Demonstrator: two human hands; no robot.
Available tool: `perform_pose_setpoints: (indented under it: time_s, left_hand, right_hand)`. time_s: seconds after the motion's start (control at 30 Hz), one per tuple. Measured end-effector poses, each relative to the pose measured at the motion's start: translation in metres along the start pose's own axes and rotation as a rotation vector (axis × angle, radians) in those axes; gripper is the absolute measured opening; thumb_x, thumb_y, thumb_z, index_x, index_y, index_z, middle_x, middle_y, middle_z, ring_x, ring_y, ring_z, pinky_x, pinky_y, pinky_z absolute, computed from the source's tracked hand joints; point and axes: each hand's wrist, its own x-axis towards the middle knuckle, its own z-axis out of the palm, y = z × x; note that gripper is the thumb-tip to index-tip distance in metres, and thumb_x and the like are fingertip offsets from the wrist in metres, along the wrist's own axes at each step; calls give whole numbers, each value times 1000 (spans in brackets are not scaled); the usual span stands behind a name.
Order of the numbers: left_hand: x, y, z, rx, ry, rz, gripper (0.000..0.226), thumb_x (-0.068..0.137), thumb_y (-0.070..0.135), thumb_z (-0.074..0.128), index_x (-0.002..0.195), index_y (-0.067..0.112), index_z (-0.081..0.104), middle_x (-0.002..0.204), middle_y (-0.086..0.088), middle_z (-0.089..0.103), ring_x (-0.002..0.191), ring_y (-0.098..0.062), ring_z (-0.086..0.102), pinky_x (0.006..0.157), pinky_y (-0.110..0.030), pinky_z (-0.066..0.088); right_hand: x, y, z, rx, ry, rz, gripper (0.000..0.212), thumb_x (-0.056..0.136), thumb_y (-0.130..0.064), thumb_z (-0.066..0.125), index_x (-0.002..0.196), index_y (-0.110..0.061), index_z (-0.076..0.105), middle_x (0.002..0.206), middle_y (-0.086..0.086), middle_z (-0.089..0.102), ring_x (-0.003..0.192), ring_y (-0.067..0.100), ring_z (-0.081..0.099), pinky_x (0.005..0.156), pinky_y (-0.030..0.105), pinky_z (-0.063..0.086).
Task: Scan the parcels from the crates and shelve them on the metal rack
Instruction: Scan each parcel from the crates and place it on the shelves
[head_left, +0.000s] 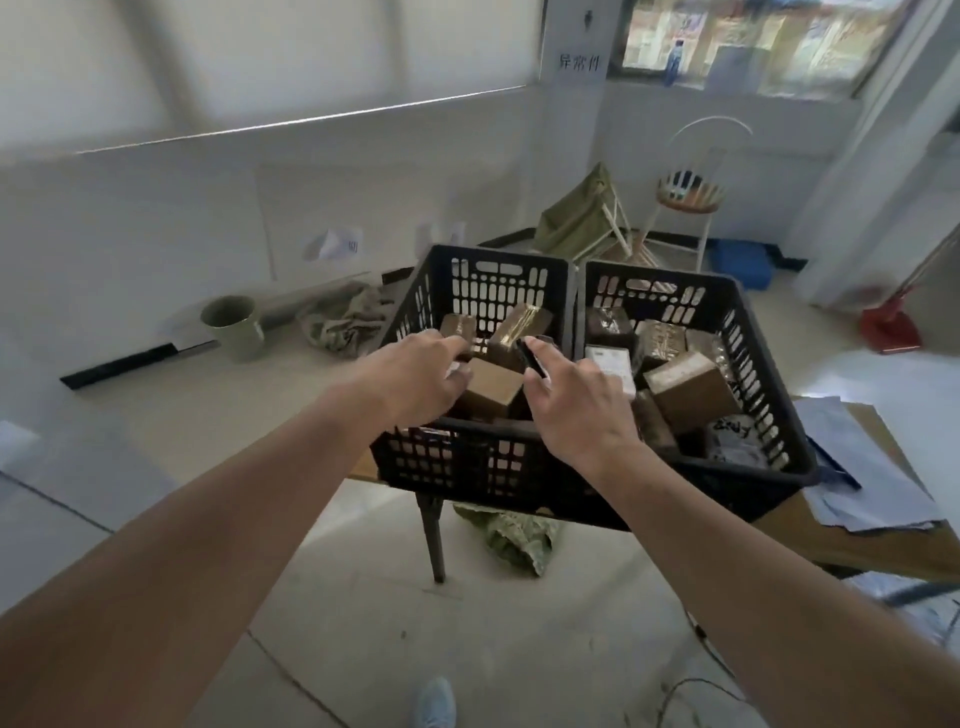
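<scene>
Two black plastic crates stand side by side on a small table. The left crate (452, 467) holds several brown cardboard parcels, among them a plain box (493, 392) near its front. The right crate (769, 431) is filled with more parcels, such as a tilted brown box (691, 387). My left hand (415, 379) reaches into the left crate, fingers curled down onto the parcels; what it touches is partly hidden. My right hand (576, 410) hovers over the left crate's right side and holds a small black scanner (535, 358) between thumb and fingers.
The table's dark leg (434, 540) stands on the pale floor. Papers (862, 467) lie on the wooden top at right. Behind are a green bucket (234, 327), a heap of cloth (343, 322), a white stool (685, 208) and a red dustpan (888, 327).
</scene>
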Motion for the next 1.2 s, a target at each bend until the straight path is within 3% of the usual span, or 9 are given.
perform_pose_setpoints:
  time_s: [0.17,0.3,0.6,0.77,0.97,1.07,1.2]
  left_hand:
    - [75,-33,5,16,-100,28,50,109,45,49,155,25,48,147,-3,54,132,-26,57,105,-44,50]
    - [125,-49,25,10,-175,66,48,109,42,51,154,27,49,142,-3,55,125,-24,59,100,-42,53]
    - [216,-85,104,10,-281,63,63,100,32,67,158,29,42,151,-3,51,129,-24,59,96,-35,51]
    - [246,-89,135,49,-323,90,75,96,31,73,162,28,37,159,-4,44,139,-28,53,108,-45,52]
    - [268,-99,168,-1,-497,176,94,87,35,84,165,33,32,172,2,26,153,-28,35,124,-52,37]
    - [276,-104,184,19,-535,257,107,79,30,90,166,32,27,168,-2,29,147,-32,41,119,-54,42]
    - [284,-118,194,-52,-471,183,107,76,35,91,162,34,26,151,-5,36,131,-30,50,104,-48,53]
  right_hand:
    - [69,-3,29,6,23,71,53,112,-50,36,164,-45,31,131,20,61,116,41,57,94,49,47]
    - [112,3,54,22,25,121,53,112,-51,35,164,-45,28,130,17,61,114,37,58,95,48,49]
    - [201,25,111,166,-23,156,52,112,-52,35,163,-47,27,128,15,62,112,35,61,98,53,55]
    - [227,40,134,182,-53,197,52,112,-53,33,163,-50,24,135,15,60,118,36,59,100,54,53]
    - [243,40,159,245,-85,265,52,112,-52,36,163,-50,26,134,14,60,117,36,59,101,54,53]
    - [246,35,168,255,-93,294,52,112,-51,37,163,-50,27,131,14,60,113,35,60,99,54,55]
    - [252,34,173,245,-89,335,52,112,-51,36,163,-50,27,128,13,60,112,35,60,99,53,54]
